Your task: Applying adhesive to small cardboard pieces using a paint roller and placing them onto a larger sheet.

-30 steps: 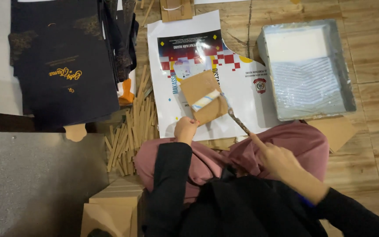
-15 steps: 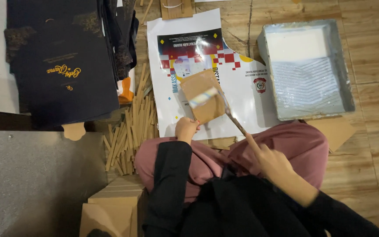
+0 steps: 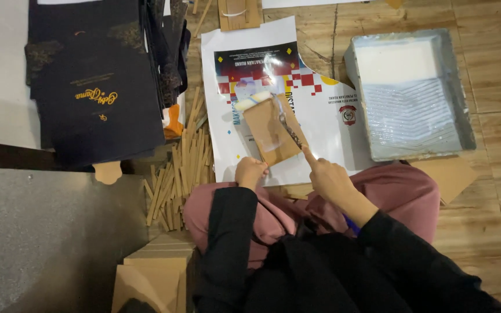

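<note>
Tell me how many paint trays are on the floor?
1. The grey paint tray sits on the wooden floor at the upper right, beside the printed poster. White liquid fills its far end. Others could be hidden outside the view.

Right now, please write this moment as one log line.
left hand: holds brown card piece | right hand: holds small roller, on card | paint tray: right, apart

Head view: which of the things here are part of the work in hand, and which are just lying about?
In use:
- brown cardboard piece, steadied by the left hand
- small paint roller, handle in the right hand
- printed poster sheet underneath
- roller tray holding white liquid

Lying about:
- dark printed boxes
- cardboard strips
- folded cardboard stack
</note>
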